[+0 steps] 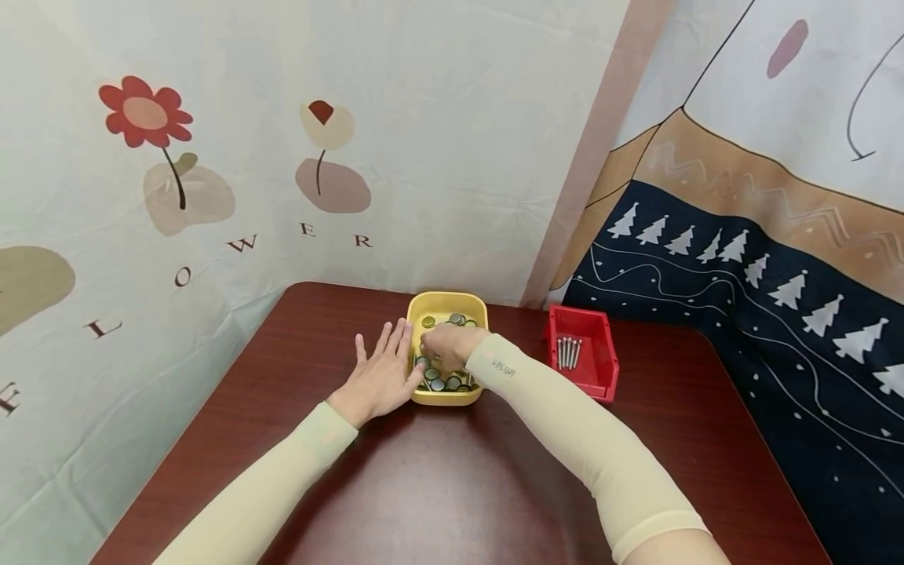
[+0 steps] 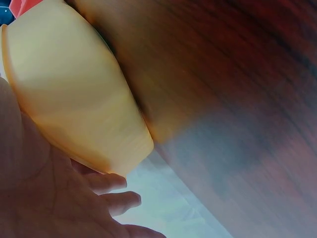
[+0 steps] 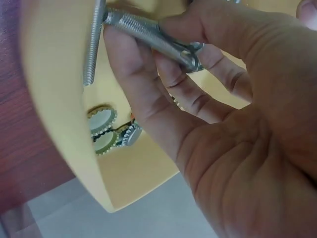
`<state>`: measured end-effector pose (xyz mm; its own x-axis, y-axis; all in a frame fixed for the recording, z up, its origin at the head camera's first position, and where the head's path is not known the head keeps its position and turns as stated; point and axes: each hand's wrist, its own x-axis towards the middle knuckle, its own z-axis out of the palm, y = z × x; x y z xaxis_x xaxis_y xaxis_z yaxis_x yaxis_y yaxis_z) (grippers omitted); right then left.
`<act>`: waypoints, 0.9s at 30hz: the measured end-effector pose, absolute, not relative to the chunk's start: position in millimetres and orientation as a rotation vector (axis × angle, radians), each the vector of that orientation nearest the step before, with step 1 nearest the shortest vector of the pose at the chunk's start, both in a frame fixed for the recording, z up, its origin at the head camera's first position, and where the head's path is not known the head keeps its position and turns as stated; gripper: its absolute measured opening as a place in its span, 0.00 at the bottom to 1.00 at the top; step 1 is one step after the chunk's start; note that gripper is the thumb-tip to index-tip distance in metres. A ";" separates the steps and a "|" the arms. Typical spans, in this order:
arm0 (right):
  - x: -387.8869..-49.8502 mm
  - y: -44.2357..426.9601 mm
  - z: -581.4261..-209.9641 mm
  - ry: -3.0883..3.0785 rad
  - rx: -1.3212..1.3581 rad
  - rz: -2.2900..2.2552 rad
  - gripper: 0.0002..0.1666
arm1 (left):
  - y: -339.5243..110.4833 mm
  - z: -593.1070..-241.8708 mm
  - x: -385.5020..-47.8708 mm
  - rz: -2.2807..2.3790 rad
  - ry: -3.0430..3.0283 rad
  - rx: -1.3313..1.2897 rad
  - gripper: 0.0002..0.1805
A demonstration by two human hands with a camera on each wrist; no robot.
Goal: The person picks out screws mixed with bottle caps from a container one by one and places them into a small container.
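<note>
A yellow plastic tub (image 1: pixel 447 399) holds several bottle caps (image 1: pixel 438 384) and some thin metal pieces. My left hand (image 1: pixel 381 378) lies against its left side, fingers spread and straight; the left wrist view shows the tub wall (image 2: pixel 79 94) beside the palm. Down inside the tub is my right hand (image 1: pixel 450 344). In the right wrist view its thumb and fingers pinch silver threaded bolts (image 3: pixel 148 37). Another bolt (image 3: pixel 92 49) stands out beside them, and crimped caps (image 3: pixel 103 120) lie below. The exact number of bolts in the grip is partly hidden.
To the right of the tub sits a red bin (image 1: pixel 600 390) with several silver bolts (image 1: pixel 568 353) lined up inside. Both containers stand toward the back of a dark red-brown wooden table (image 1: pixel 438 486). Printed cloth (image 1: pixel 452 157) hangs behind the table.
</note>
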<state>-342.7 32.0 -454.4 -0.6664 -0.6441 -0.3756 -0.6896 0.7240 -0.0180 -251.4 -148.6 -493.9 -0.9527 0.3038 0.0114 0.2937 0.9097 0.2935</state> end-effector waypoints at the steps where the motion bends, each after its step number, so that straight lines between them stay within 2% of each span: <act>1: -355.3 33.7 -468.3 2.577 -1.054 0.157 0.13 | -148.8 -493.5 -251.2 0.452 3.037 0.476 0.49; 4: -380.8 37.4 -494.6 2.588 -1.084 0.119 0.17 | -148.3 -493.6 -251.3 0.448 3.048 0.473 0.49; 6: -382.9 40.0 -492.4 2.576 -1.082 0.066 0.20 | -147.6 -493.6 -251.1 0.442 3.056 0.469 0.48; 9: -347.0 40.4 -442.7 2.579 -1.013 0.017 0.24 | -146.9 -492.4 -250.7 0.435 3.058 0.466 0.49; 14: -345.3 46.5 -432.3 2.614 -1.070 -0.107 0.19 | -146.7 -491.3 -251.5 0.429 3.059 0.471 0.49; 21: -412.0 57.0 -507.4 2.601 -1.159 -0.242 0.16 | -146.8 -491.8 -251.7 0.421 3.054 0.474 0.49; 23: -405.0 56.8 -498.8 2.594 -1.139 -0.239 0.16 | -146.7 -491.5 -251.2 0.418 3.053 0.475 0.49; 27: -370.6 57.9 -460.6 2.578 -1.076 -0.283 0.17 | -146.3 -491.0 -250.4 0.420 3.053 0.469 0.49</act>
